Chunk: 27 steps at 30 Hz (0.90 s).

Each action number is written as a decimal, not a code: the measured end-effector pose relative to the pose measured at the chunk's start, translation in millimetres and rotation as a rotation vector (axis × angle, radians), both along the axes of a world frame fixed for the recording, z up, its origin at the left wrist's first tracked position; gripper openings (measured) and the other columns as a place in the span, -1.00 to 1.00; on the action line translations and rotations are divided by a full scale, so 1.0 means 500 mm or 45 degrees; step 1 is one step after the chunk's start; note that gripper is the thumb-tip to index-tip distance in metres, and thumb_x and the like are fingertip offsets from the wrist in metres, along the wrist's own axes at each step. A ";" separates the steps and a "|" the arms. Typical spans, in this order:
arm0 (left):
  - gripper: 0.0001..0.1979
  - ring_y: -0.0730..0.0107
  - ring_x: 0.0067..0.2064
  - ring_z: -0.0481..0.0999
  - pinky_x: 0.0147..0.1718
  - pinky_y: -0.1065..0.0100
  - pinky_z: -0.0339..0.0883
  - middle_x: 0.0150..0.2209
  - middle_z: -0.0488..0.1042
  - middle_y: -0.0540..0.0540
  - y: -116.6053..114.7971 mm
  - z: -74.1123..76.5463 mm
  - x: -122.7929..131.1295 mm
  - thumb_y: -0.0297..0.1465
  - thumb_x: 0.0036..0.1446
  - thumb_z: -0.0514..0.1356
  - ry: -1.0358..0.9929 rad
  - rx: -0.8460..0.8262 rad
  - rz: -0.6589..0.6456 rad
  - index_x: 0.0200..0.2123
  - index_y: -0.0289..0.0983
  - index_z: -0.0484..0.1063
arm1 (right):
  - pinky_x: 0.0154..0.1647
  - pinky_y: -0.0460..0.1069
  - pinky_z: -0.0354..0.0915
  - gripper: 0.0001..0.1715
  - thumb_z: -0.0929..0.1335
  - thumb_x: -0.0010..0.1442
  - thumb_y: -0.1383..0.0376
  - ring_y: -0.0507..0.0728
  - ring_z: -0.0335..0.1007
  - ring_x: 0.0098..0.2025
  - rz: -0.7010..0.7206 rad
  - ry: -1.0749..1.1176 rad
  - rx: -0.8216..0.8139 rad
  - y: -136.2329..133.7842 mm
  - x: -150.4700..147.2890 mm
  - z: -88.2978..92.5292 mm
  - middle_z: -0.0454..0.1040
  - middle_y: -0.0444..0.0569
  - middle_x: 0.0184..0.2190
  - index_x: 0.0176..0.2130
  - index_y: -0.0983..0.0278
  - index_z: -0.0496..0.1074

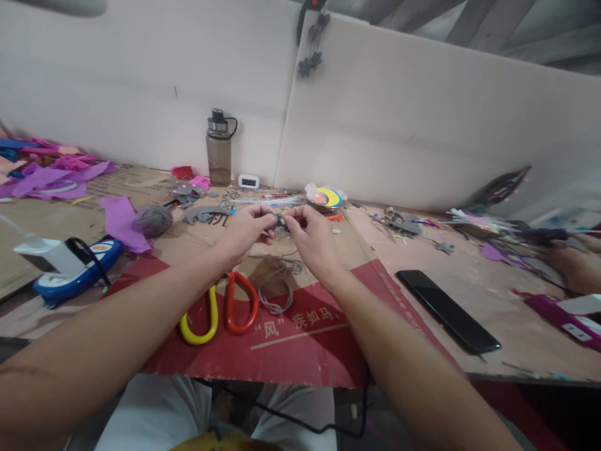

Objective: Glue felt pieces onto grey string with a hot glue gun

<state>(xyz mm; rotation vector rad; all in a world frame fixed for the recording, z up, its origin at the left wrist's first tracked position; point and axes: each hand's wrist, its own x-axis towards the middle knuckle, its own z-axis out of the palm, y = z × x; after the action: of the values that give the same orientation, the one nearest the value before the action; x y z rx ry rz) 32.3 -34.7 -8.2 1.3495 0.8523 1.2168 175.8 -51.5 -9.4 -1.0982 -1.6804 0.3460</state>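
My left hand (246, 232) and my right hand (312, 235) meet over the cardboard-covered table (422, 326), fingers pinched together on a small blue-tipped piece (278, 220) held between them. A thin grey string (277, 282) hangs from it and coils on the cardboard below. Scissors with one yellow and one red handle (220, 310) lie just under my left wrist. Both hands are closed in a pinch.
A black phone (446, 310) lies to the right. A water bottle (218, 150), small clock (248, 181) and grey yarn ball (153, 219) stand behind. Purple felt scraps (56, 178) pile at left, a blue device (77, 269) near it. Another person's hand (575, 266) works at far right.
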 end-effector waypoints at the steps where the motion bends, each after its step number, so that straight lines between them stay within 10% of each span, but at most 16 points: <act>1: -0.87 0.56 -0.60 0.34 -0.62 0.49 0.26 -0.62 0.31 0.05 -0.001 0.000 0.000 -0.40 -0.06 0.22 -0.011 0.002 -0.003 -0.47 -0.29 0.30 | -0.34 -0.04 0.17 -0.83 0.27 0.14 0.23 0.03 0.28 -0.41 -0.002 0.003 -0.002 0.001 0.000 -0.001 0.42 -0.08 -0.44 -0.37 0.29 0.35; 27: -0.85 0.46 -0.49 0.49 -0.41 0.30 0.46 -0.51 0.42 0.01 0.002 -0.008 0.002 -0.40 -0.05 0.25 0.001 0.190 -0.107 -0.43 -0.31 0.32 | -0.51 -0.10 0.10 -0.88 0.30 0.05 0.24 -0.02 0.16 -0.54 0.070 0.228 -0.216 0.011 0.003 0.001 0.28 -0.21 -0.58 -0.37 0.25 0.30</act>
<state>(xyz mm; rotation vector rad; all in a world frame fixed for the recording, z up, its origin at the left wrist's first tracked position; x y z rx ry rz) 33.3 -33.6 -12.4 1.4901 0.7094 1.2337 177.3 -45.8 -8.8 -1.1108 -1.5456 0.6136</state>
